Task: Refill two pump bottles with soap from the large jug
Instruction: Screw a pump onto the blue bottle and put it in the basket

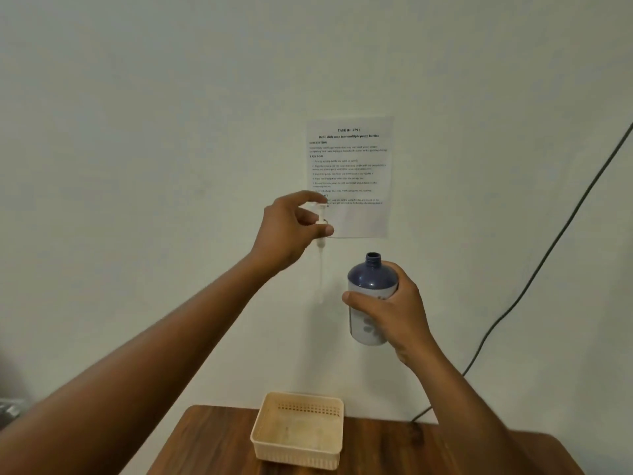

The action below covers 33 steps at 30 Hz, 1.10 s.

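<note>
My right hand (390, 313) grips a pump bottle (371, 282) with a dark blue top and white body, held upright in the air in front of the wall; its neck is uncapped. To its left and slightly higher, my left hand (291, 231) pinches the white pump head (321, 217), whose clear dip tube (321, 275) hangs straight down, apart from the bottle. The large jug and any second bottle are out of view.
A cream plastic basket (329, 402) with nothing in it sits on the brown wooden table (212, 440) below my hands. A printed task sheet (352, 166) is stuck to the pale wall. A dark cable (548, 255) runs down the wall at right.
</note>
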### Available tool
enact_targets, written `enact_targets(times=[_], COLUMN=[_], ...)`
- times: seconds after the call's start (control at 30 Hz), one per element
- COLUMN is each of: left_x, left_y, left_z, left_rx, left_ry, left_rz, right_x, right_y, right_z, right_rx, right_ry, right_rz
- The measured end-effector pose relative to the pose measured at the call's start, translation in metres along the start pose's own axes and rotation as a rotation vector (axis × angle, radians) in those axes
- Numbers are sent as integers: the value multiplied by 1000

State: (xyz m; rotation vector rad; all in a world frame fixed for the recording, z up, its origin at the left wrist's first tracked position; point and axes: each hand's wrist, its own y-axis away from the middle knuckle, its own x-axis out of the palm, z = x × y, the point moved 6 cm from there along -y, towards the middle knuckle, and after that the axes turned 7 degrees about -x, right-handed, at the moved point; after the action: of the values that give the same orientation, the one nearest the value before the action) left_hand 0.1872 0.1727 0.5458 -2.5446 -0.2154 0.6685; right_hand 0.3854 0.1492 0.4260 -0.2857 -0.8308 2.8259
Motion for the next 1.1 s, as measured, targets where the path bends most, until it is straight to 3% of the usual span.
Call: enact_targets(times=[0.5,1.1], left_x=[-34,2], left_y=[-19,-4], left_z=[-101,-83], left_rx=[180,128], left_ry=[210,191], left_rz=[41,110], right_x=[13,11], right_y=[9,3], right_z=[16,26], right_rx=[-6,10], right_ry=[3,13], right_rz=[66,62])
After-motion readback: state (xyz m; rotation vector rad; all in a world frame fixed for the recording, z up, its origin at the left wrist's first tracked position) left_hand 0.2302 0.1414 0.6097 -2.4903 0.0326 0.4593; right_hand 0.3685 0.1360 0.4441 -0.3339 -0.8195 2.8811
